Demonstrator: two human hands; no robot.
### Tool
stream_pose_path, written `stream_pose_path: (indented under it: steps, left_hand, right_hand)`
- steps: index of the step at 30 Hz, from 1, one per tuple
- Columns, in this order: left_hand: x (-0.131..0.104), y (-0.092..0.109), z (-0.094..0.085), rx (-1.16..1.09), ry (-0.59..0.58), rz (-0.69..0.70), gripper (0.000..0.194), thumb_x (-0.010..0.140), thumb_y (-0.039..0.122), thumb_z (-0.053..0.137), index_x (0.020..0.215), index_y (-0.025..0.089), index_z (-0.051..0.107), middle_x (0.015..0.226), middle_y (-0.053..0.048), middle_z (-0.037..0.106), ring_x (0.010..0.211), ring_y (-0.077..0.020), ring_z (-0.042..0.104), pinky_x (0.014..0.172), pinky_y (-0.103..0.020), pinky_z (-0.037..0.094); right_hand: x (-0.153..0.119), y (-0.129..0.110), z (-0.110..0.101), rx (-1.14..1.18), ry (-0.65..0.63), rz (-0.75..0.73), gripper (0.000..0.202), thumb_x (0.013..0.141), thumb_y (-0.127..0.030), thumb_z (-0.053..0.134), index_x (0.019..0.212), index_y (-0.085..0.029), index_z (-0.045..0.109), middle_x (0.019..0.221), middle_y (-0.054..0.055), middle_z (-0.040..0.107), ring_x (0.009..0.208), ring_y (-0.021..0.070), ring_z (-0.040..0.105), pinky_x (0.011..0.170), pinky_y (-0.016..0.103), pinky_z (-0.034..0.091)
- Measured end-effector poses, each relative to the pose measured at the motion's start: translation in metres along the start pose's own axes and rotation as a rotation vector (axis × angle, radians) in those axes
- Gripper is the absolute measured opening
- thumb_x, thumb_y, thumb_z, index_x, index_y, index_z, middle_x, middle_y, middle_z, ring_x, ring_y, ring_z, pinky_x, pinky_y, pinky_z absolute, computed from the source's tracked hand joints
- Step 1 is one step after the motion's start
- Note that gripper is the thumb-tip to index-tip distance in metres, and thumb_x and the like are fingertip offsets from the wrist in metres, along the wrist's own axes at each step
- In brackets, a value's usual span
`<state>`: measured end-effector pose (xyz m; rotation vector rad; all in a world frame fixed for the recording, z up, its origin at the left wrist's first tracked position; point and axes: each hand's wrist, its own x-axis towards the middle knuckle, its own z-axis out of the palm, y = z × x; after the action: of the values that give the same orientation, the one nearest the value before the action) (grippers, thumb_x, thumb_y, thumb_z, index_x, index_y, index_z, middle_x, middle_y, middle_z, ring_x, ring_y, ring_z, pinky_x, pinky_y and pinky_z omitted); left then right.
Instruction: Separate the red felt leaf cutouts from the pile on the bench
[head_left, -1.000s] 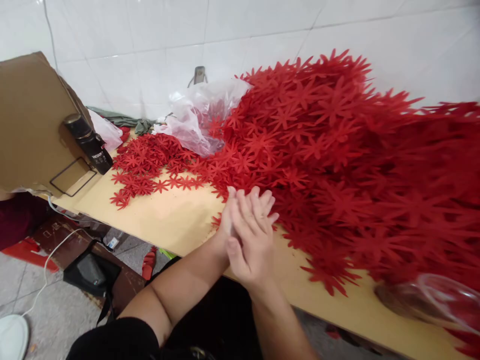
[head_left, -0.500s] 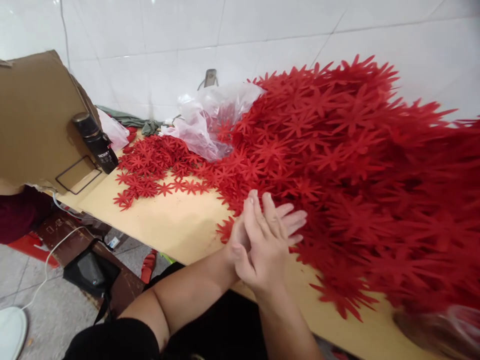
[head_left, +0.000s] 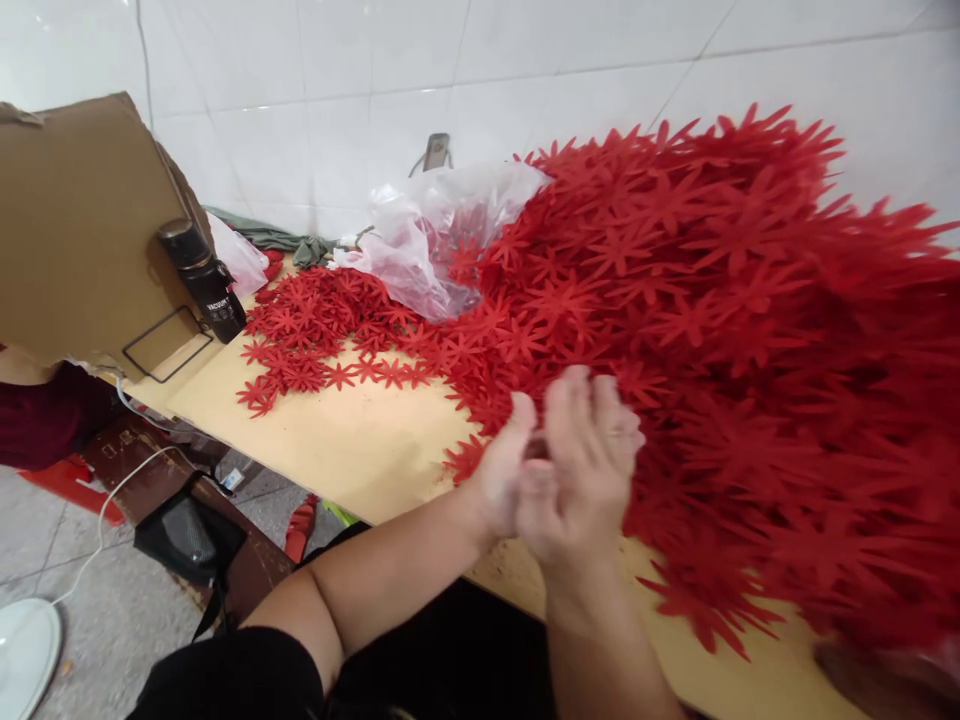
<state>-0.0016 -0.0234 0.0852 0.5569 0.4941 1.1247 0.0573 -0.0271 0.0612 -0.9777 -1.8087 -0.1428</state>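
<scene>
Hundreds of red star-shaped cutouts (head_left: 675, 300) heap across a tan tabletop (head_left: 360, 440) set against a white tiled wall (head_left: 375, 60); the heap rises toward the wall on the right. At its near edge the left hand (head_left: 504, 470) and right hand (head_left: 581, 470) meet, blurred; whether their fingers pinch a cutout cannot be told. A clear plastic bag (head_left: 435, 240) lies by the wall. A black bottle (head_left: 202, 280) stands beside a cardboard sheet (head_left: 75, 230) at the left. Grey floor (head_left: 97, 620) shows below.
</scene>
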Motion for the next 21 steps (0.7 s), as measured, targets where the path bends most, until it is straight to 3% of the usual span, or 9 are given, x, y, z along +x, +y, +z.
stream_pose_path:
  steps: [3,6,11,13,16,18,21]
  left_hand:
    - [-0.003,0.000,0.004,-0.043,-0.116,-0.080,0.072,0.091,0.045,0.001,0.126,0.012,0.055,0.131,-0.013,0.056,0.132,-0.0228,0.042,0.114,-0.040,0.023]
    - [-0.005,0.005,0.001,-0.109,-0.133,-0.025,0.070,0.092,0.039,-0.001,0.130,0.009,0.049,0.132,-0.013,0.056,0.132,-0.0192,0.041,0.115,-0.035,0.020]
    - [-0.002,0.014,-0.009,-0.208,0.051,0.059,0.069,0.090,0.052,0.012,0.141,0.010,0.032,0.145,-0.011,0.041,0.138,-0.0196,0.032,0.116,-0.034,0.020]
    - [-0.003,0.011,-0.007,-0.146,0.024,0.052,0.066,0.091,0.048,0.009,0.141,0.012,0.033,0.145,-0.009,0.041,0.140,-0.0180,0.028,0.117,-0.033,0.018]
    - [-0.009,0.006,0.002,0.024,-0.085,0.122,0.057,0.093,0.031,0.006,0.140,0.016,0.037,0.144,-0.005,0.044,0.141,-0.0123,0.024,0.118,-0.027,0.012]
    - [-0.011,0.010,0.006,0.084,-0.117,0.144,0.057,0.094,0.029,0.006,0.138,0.017,0.040,0.143,-0.003,0.045,0.141,-0.0110,0.023,0.118,-0.025,0.011]
    - [-0.009,0.027,0.006,0.015,0.011,0.041,0.062,0.093,0.042,0.008,0.132,0.015,0.049,0.139,-0.005,0.050,0.139,-0.0164,0.029,0.118,-0.030,0.016]
  right_hand:
    - [0.006,0.019,-0.002,0.050,0.077,0.079,0.054,0.092,-0.043,0.022,0.144,-0.028,0.023,0.152,-0.002,0.027,0.144,0.0246,0.017,0.116,0.055,0.018]
    - [-0.001,0.015,0.002,0.086,0.073,0.137,0.053,0.093,-0.039,0.024,0.145,-0.028,0.021,0.154,0.000,0.021,0.145,0.0259,0.014,0.115,0.059,0.014]
    - [-0.020,-0.015,0.015,0.178,-0.033,0.051,0.058,0.090,-0.043,0.029,0.145,-0.025,0.021,0.154,0.005,0.021,0.143,0.0295,0.016,0.113,0.062,0.017]
    - [-0.017,-0.009,0.018,0.172,0.001,0.084,0.059,0.090,-0.046,0.030,0.144,-0.024,0.025,0.153,0.006,0.023,0.144,0.0294,0.016,0.113,0.061,0.018]
    - [-0.005,0.015,0.019,0.224,0.039,0.344,0.057,0.092,-0.045,0.015,0.140,-0.021,0.035,0.151,0.007,0.030,0.143,0.0242,0.020,0.115,0.058,0.017]
    - [-0.003,0.021,0.019,0.250,0.032,0.410,0.055,0.092,-0.045,0.020,0.140,-0.021,0.034,0.151,0.007,0.029,0.143,0.0219,0.020,0.116,0.056,0.014]
    - [-0.014,0.001,0.018,0.251,0.025,0.342,0.060,0.091,-0.043,0.031,0.145,-0.024,0.017,0.154,0.008,0.019,0.144,0.0232,0.017,0.115,0.055,0.018]
